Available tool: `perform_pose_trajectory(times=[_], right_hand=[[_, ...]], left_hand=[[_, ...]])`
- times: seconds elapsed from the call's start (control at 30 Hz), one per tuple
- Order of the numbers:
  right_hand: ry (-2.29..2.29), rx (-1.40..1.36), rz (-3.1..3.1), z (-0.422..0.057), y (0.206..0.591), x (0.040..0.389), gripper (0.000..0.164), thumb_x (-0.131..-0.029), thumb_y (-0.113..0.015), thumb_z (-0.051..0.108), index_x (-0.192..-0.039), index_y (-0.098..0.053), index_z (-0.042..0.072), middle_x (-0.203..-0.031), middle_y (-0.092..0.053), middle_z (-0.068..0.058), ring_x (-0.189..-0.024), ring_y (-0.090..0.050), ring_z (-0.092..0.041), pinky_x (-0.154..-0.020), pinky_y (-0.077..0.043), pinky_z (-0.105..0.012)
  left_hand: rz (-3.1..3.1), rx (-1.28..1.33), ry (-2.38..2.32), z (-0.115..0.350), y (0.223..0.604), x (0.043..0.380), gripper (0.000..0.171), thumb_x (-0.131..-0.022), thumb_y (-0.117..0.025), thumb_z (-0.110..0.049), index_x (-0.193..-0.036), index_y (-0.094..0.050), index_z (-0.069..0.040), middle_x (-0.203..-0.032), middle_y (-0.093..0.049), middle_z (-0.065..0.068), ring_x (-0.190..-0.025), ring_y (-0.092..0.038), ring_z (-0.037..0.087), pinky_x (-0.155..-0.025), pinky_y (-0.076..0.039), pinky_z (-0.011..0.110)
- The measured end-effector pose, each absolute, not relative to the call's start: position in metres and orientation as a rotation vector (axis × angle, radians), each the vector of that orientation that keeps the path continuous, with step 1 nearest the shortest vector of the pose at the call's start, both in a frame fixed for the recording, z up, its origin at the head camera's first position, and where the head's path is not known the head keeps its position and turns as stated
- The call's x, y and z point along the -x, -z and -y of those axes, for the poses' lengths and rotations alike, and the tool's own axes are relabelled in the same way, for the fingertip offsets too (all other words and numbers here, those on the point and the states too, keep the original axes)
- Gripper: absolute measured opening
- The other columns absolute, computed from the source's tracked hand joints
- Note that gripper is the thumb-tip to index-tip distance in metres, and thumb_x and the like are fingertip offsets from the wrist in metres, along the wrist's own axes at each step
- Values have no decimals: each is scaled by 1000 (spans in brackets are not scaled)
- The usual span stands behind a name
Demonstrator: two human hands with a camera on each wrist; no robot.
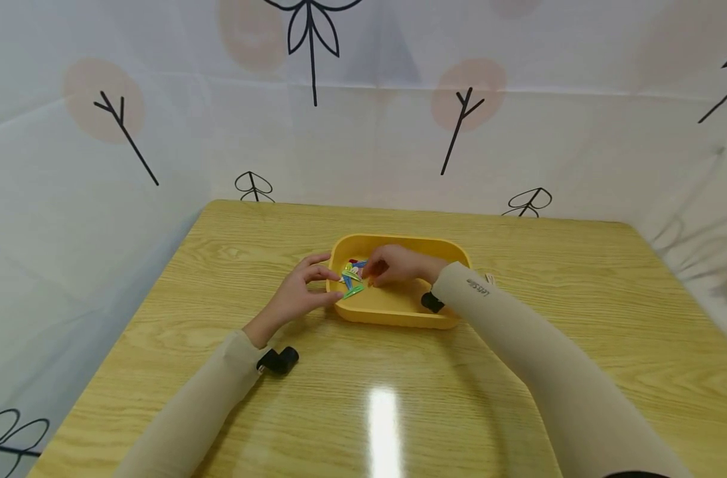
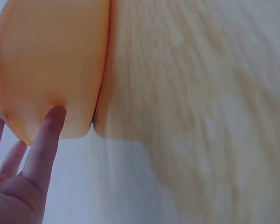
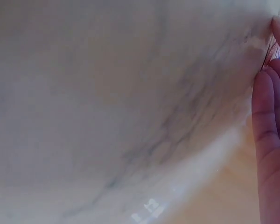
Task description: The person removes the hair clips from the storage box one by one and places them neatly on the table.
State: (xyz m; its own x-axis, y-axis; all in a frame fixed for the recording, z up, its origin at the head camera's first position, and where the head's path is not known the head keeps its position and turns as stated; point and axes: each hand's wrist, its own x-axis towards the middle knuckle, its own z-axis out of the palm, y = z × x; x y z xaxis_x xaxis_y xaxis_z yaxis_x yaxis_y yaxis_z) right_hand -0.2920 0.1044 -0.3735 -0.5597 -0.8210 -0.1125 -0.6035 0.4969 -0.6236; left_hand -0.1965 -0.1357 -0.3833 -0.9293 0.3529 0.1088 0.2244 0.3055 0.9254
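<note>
A yellow tray holds a small pile of colourful hair clips at its left end, in green, blue and other colours. My left hand is at the tray's left end with fingers spread; in the left wrist view one fingertip touches the tray's outer wall. Inside the tray, my right hand reaches down beside the pile with bent fingers. A small orange piece shows at its fingertips; whether they pinch it is unclear. The right wrist view catches only part of the right hand, at its edge.
The tray stands on a wood-grain table. A small pale object lies just right of the tray, partly behind the right sleeve. A patterned white cloth hangs behind the table. Black wrist cameras sit at both wrists.
</note>
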Motion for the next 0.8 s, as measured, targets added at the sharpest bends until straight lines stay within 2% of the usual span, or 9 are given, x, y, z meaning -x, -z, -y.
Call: perform_pose_trajectory(times=[0.17, 0.43, 0.6, 0.7, 0.8], right_hand=[[719, 1226, -2374, -106, 373, 292, 7, -82, -72, 8, -88, -70, 4, -89, -58, -3, -81, -52, -15, -75, -48, -25], [717, 1246, -2365, -111, 370, 292, 13, -76, -79, 17, -82, -71, 8, -88, -59, 1, -81, -52, -15, -77, -47, -28], [716, 1261, -2331, -114, 367, 291, 10, -77, -77, 8, -84, -70, 7, -92, -60, 0, -85, -53, -16, -81, -48, -29], [730, 1287, -2292, -117, 367, 291, 17, -76, -73, -3, -91, -69, 5, -95, -60, -2, -90, -55, -18, -86, -48, -32], [745, 1304, -2266, -120, 367, 291, 23, -74, -73, -4, -96, -68, 4, -99, -60, -3, -94, -56, -19, -88, -48, -34]], left_hand=[[-2426, -530, -1701, 133, 371, 190, 31, -81, -73, -9, -106, -63, 9, -145, -30, 12, -116, -46, 36, -91, -46, 42], [-2442, -532, -1674, 130, 358, 181, 30, -83, -71, -7, -106, -62, 10, -145, -30, 15, -116, -45, 37, -91, -46, 43], [-2438, -530, -1680, 133, 373, 192, 31, -82, -72, -7, -106, -62, 10, -145, -30, 13, -116, -46, 37, -91, -46, 43], [-2439, -528, -1683, 135, 384, 199, 32, -81, -74, -10, -106, -63, 8, -146, -30, 10, -117, -46, 35, -91, -47, 42], [-2448, -530, -1683, 136, 387, 199, 33, -80, -75, -14, -105, -65, 5, -146, -31, 6, -117, -46, 34, -90, -47, 40]])
